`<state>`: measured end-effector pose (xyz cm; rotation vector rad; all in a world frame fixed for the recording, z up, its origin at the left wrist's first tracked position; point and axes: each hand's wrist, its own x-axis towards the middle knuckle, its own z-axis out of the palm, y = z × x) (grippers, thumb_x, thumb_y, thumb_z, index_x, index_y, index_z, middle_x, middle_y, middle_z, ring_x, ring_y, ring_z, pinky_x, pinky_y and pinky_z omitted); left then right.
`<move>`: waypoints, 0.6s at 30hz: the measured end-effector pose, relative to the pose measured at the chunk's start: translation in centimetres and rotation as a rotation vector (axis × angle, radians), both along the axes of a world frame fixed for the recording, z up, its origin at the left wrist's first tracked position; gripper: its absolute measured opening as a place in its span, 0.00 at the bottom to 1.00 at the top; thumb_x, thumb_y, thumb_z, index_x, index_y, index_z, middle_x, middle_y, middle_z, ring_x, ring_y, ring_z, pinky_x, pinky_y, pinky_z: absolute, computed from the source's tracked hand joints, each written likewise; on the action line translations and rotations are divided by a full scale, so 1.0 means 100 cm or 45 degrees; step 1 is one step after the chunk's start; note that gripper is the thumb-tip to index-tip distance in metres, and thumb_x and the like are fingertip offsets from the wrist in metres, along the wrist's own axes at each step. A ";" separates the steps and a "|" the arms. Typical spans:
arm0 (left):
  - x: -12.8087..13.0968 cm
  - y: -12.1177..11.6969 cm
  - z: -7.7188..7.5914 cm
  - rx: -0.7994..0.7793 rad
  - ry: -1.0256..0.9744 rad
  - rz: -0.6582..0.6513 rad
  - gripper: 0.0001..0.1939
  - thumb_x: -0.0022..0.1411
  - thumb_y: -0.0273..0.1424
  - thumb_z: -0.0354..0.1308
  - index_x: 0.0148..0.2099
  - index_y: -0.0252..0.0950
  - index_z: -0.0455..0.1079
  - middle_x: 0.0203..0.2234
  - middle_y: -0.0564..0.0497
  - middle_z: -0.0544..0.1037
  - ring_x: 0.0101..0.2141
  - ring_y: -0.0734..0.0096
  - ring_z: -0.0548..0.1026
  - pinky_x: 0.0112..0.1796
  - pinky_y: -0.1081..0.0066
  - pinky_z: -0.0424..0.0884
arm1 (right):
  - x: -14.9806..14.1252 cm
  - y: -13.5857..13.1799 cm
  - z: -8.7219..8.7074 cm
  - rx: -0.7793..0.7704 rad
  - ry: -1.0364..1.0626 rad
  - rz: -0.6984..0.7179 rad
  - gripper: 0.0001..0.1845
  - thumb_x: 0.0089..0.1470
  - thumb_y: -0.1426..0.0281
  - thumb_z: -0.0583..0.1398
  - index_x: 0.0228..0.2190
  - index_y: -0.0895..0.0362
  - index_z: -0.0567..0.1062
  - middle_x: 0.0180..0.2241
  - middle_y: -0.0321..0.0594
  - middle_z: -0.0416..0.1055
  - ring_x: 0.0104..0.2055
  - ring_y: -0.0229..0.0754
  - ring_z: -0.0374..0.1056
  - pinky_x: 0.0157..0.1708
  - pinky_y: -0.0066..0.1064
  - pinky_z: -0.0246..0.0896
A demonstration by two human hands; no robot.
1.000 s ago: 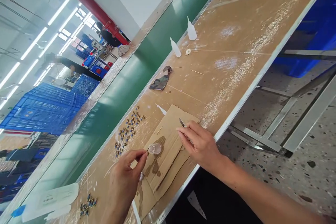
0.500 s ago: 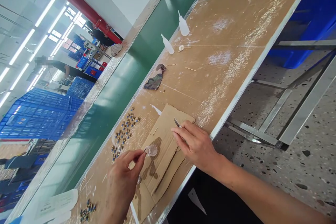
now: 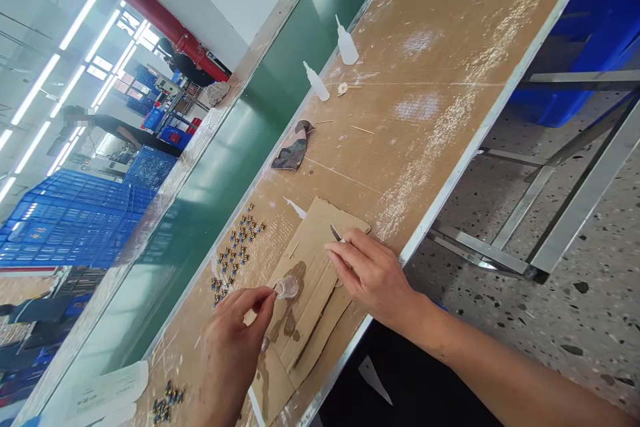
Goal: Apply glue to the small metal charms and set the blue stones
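My right hand (image 3: 367,273) is closed round a small knife (image 3: 336,233), its pointed blade sticking out over the cardboard sheet (image 3: 320,220). Most of the knife's handle is hidden in the fingers. Thumb and forefinger of my left hand (image 3: 240,333) are pinched together beside a small clear cup (image 3: 287,287). A tiny dark thing shows at those fingertips, too small to name. The cup stands on the cardboard among dark wet stains. Just beyond my left hand lie several small blue and gold parts (image 3: 243,237) spread on the table.
Two white squeeze bottles (image 3: 347,47) stand farther along the table (image 3: 450,33). Nearer are a camouflage cloth scrap (image 3: 293,150) and thin wooden sticks (image 3: 363,130). Another cluster of blue and gold parts (image 3: 167,403) lies at lower left. A green strip (image 3: 220,153) runs alongside; a person (image 3: 115,127) is beyond.
The view has shifted very slightly. Both hands keep nearly the same place and grip, and the things on the table have not visibly moved.
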<state>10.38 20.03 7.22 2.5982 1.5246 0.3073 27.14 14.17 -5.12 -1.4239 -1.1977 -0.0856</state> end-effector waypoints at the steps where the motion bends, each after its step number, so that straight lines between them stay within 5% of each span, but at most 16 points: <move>1: 0.000 -0.002 0.003 -0.013 -0.020 0.026 0.10 0.53 0.40 0.58 0.26 0.43 0.75 0.20 0.56 0.78 0.23 0.71 0.75 0.29 0.73 0.70 | 0.000 0.000 0.000 -0.002 0.000 0.003 0.07 0.58 0.77 0.54 0.35 0.60 0.73 0.28 0.38 0.63 0.29 0.31 0.61 0.31 0.24 0.58; 5: -0.016 -0.016 0.013 -0.018 -0.105 0.268 0.11 0.49 0.44 0.60 0.26 0.44 0.77 0.23 0.55 0.80 0.26 0.68 0.77 0.23 0.75 0.69 | 0.001 -0.001 0.001 -0.008 0.001 0.021 0.08 0.58 0.77 0.54 0.36 0.60 0.73 0.27 0.37 0.63 0.28 0.31 0.61 0.30 0.23 0.59; 10: -0.070 -0.049 0.012 0.095 -0.281 0.776 0.19 0.40 0.51 0.64 0.29 0.42 0.78 0.27 0.52 0.82 0.32 0.60 0.79 0.36 0.67 0.74 | 0.001 -0.005 -0.001 -0.004 0.004 0.064 0.07 0.58 0.76 0.55 0.37 0.59 0.72 0.29 0.37 0.64 0.29 0.30 0.61 0.30 0.23 0.59; 14: -0.121 -0.087 -0.003 0.066 -0.410 1.221 0.23 0.36 0.52 0.65 0.31 0.40 0.78 0.29 0.50 0.82 0.39 0.53 0.78 0.45 0.60 0.71 | 0.001 -0.008 -0.001 0.000 -0.013 0.112 0.08 0.56 0.77 0.58 0.39 0.59 0.73 0.30 0.37 0.65 0.31 0.30 0.63 0.32 0.24 0.59; 18: -0.162 -0.122 -0.031 0.014 -0.535 1.413 0.24 0.36 0.51 0.66 0.32 0.38 0.78 0.31 0.49 0.82 0.42 0.51 0.78 0.49 0.58 0.69 | 0.000 -0.010 0.003 -0.013 -0.114 0.112 0.09 0.55 0.77 0.59 0.39 0.58 0.73 0.29 0.35 0.67 0.30 0.29 0.63 0.31 0.23 0.59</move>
